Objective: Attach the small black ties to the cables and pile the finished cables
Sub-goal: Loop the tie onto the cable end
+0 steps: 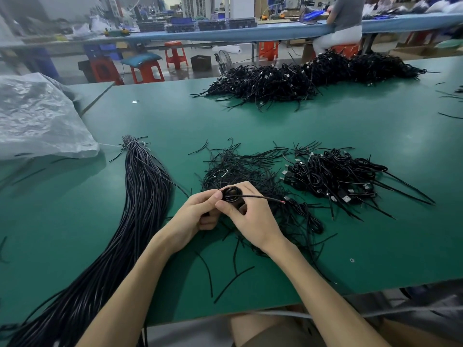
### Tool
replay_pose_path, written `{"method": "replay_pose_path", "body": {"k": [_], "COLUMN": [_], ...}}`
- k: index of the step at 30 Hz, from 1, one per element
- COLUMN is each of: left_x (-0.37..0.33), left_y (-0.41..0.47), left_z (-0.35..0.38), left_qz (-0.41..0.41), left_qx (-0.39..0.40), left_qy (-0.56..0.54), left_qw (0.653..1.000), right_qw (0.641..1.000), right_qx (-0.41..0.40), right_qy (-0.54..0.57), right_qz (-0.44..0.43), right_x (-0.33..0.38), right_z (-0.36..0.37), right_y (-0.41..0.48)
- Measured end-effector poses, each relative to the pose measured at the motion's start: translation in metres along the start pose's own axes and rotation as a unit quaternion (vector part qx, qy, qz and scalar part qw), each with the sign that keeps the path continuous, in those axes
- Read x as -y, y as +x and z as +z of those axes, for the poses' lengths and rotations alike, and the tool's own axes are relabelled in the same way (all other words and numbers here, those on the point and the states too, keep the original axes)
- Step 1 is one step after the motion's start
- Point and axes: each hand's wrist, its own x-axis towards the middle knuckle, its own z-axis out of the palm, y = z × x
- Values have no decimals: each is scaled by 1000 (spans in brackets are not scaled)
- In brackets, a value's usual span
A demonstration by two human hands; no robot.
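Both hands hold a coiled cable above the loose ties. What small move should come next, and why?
Probably finish twisting the tie around the coiled cable. The left hand and right hand both pinch it, its end points right, and it is not yet on the nearby pile of finished cables, so binding seems unfinished.

Bright, even overhead light fills the room. The green surface (275, 126) shows a soft pale sheen, and the plastic bag (37, 116) at left glints white. Shadows are faint and diffuse under the arms. The centre is sharp; the background is hazy and soft. Wide-angle distortion bends the surface's edges and stretches the corners.
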Motion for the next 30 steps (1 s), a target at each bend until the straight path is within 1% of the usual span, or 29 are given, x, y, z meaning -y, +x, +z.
{"method": "replay_pose_path", "body": {"k": [9,14,22,30], "left_x": [4,7,5,5], "left_y": [3,6,6,5], "left_z": [-2,0,4,-1], "left_qz": [-2,-9,-4,18], "left_qx": [-20,-55,-59,-38], "left_qy": [5,7,21,23], "left_qw": [1000,998,998,999], "right_qw": [1000,999,999,998], "right_qx": [-3,-1,-5,-2], "right_qy": [-19,-36,-35,-19], "right_qz": [-1,-6,4,65], "right_x": [1,0,3,10], "right_z": [-1,1,1,0], "right_y": [0,0,0,-2]}}
